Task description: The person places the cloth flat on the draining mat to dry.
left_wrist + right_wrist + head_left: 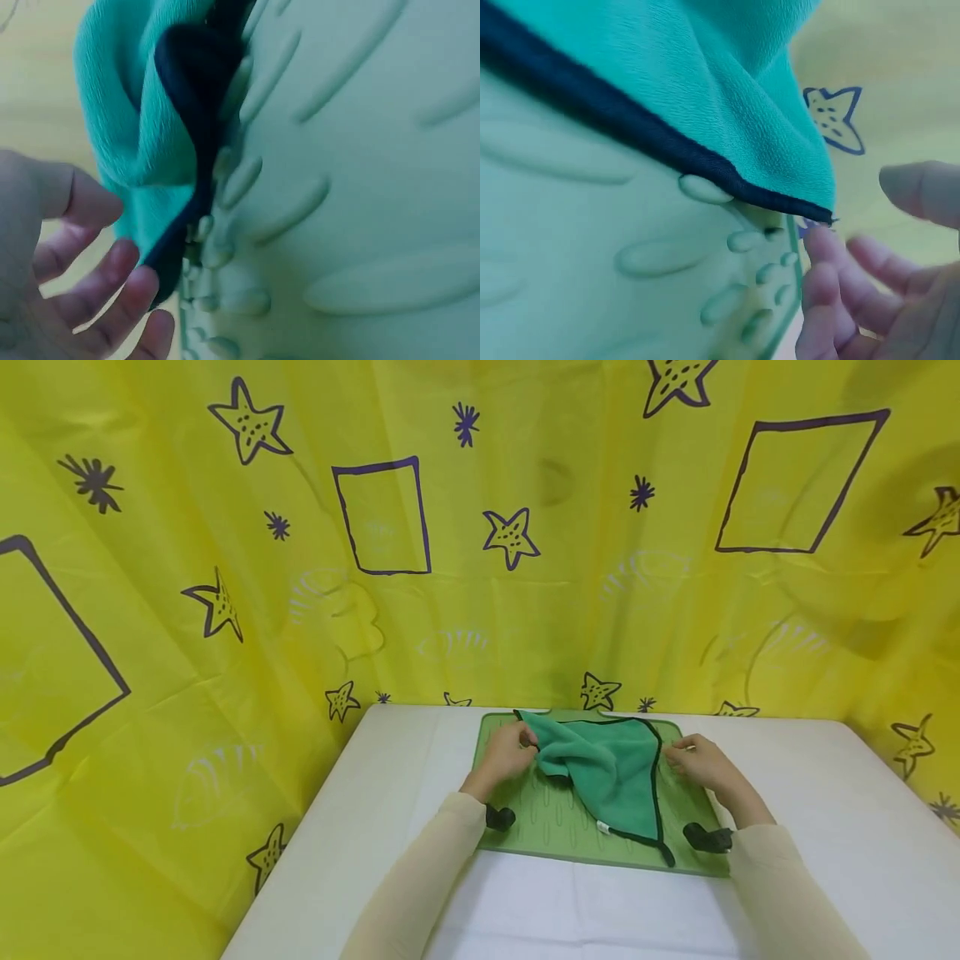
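A teal cloth with dark edging, a small white tag and a dark loop at its near right corner lies rumpled on a green ridged mat. My left hand is at the cloth's left end. In the left wrist view its thumb and curved fingers stand apart, fingertips right at the dark edging. On the right side, my right hand is beside the cloth's far right corner. The right wrist view shows that hand's thumb raised away from the fingers, which are just below the corner.
The mat lies on a white-covered table, near its back edge. Behind it and at both sides hangs a yellow curtain with drawn stars and frames. Dark wrist mounts stick out inward from the sleeves over the mat.
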Demonstrator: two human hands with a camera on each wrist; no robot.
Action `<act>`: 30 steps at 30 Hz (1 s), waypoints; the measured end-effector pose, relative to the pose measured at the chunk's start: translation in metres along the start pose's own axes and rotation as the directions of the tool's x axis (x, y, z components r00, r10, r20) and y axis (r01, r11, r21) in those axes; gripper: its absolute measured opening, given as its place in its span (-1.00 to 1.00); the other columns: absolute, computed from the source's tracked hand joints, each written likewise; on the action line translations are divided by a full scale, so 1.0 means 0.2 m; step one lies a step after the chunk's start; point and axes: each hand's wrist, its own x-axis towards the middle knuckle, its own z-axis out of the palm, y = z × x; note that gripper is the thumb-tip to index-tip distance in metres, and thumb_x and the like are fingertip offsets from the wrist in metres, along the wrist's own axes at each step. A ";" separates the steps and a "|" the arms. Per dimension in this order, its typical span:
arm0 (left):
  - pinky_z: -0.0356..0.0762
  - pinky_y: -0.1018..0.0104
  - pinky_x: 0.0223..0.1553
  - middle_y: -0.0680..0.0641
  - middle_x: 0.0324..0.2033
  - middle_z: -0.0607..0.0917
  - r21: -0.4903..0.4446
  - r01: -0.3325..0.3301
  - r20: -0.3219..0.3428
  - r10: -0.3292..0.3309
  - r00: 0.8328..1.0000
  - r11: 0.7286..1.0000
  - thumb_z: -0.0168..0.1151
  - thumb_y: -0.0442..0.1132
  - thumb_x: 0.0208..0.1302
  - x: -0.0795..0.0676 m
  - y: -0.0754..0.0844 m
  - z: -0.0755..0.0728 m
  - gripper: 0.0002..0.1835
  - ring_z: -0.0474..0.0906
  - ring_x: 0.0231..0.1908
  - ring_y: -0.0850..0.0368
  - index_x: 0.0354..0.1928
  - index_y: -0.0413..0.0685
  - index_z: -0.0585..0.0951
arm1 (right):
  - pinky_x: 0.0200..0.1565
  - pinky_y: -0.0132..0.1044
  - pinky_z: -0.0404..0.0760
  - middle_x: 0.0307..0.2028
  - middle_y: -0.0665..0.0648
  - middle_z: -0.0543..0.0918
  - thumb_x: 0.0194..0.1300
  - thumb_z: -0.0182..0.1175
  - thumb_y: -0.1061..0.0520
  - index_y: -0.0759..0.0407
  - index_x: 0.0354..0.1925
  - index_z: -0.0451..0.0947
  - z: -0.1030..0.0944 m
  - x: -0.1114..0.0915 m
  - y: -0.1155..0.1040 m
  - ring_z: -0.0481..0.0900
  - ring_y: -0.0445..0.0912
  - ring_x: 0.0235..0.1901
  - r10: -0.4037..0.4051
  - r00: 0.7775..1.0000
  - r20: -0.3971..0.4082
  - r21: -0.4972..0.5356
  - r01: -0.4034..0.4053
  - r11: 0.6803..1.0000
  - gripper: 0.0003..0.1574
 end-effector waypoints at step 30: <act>0.37 0.39 -0.58 0.00 -0.46 0.69 0.025 0.157 -0.138 -0.152 0.979 0.987 0.18 -0.15 0.33 -0.15 0.09 0.08 -0.81 0.48 -0.58 0.22 -0.09 -0.03 0.60 | -0.60 -0.36 0.20 -0.79 -0.09 0.23 0.13 0.28 0.08 0.04 -0.81 0.30 0.24 -0.14 -0.01 0.22 -0.21 -0.71 -0.017 0.999 0.042 -0.350 0.031 0.936 -0.50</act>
